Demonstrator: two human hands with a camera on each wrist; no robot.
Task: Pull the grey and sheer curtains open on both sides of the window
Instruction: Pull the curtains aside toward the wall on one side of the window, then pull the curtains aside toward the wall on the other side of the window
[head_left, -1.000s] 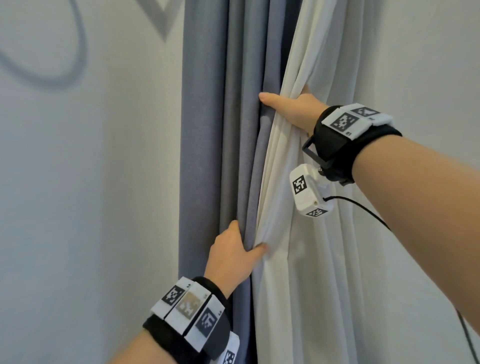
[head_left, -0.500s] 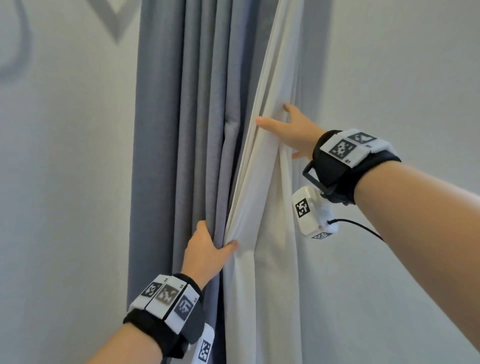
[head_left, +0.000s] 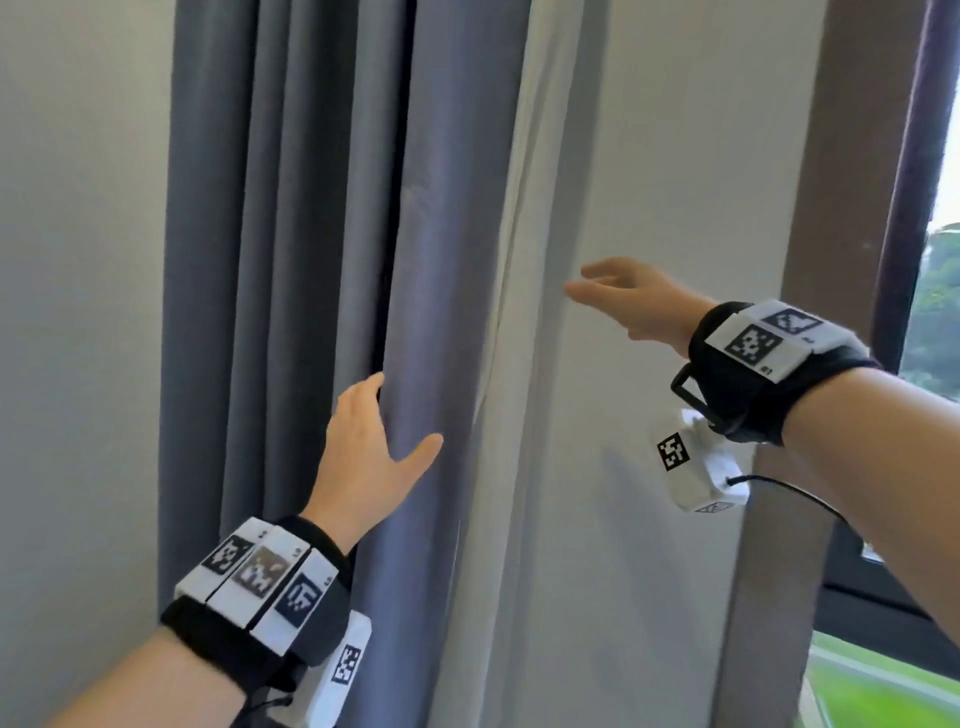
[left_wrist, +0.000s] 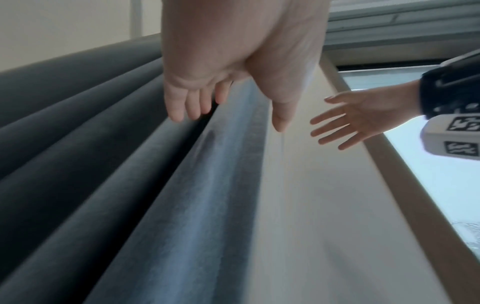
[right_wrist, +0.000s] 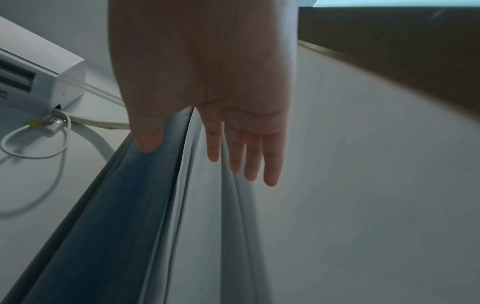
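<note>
The grey curtain hangs bunched in folds on the left, with the sheer white curtain gathered into a narrow strip along its right edge. My left hand rests on the outermost grey fold. Its fingers lie loosely in the groove beside the fold and its thumb lies across the front, not gripping; the left wrist view shows those fingers relaxed. My right hand hovers in front of the wall, right of the sheer curtain, fingers spread and holding nothing. In the right wrist view the right hand is straight-fingered above both curtains.
A bare white wall strip lies between the curtains and the brown window frame. Glass with greenery outside shows at the far right. An air conditioner with loose cables hangs high on the left wall.
My right hand has let go of the sheer curtain and drawn away to the right. The left hand has loosened on the grey fold. The sheer curtain is now gathered narrower, and the window frame has come into view.
</note>
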